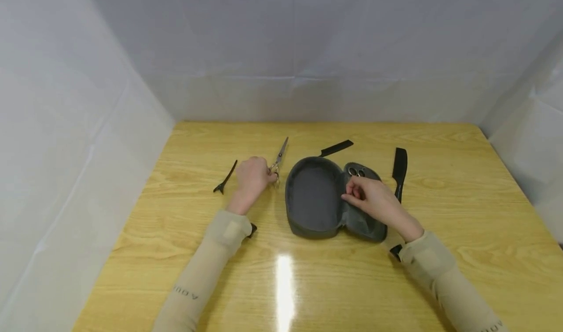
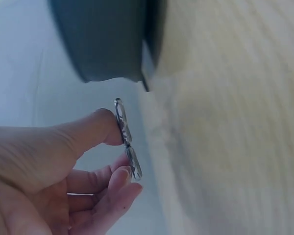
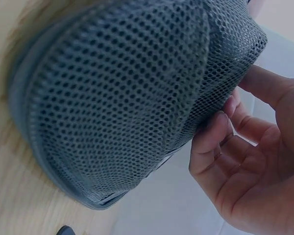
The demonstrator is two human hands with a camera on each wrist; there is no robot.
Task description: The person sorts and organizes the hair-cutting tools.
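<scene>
Left hand [image 1: 251,176] pinches shiny silver scissors [image 1: 278,158] by ring handles, blades pointing to table's [image 1: 462,214] far edge. Right hand [image 1: 371,201] pinches mesh pocket inside open grey case [image 1: 313,197], mid-table. Black comb [image 1: 399,170] beside case.

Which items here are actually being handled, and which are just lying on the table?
In hand:
- scissors, handle pinched by the left hand
- open grey case, mesh pocket held by the right hand
- second scissors inside the case

Lying about:
- hair clip
- black comb
- black comb behind the case
</scene>
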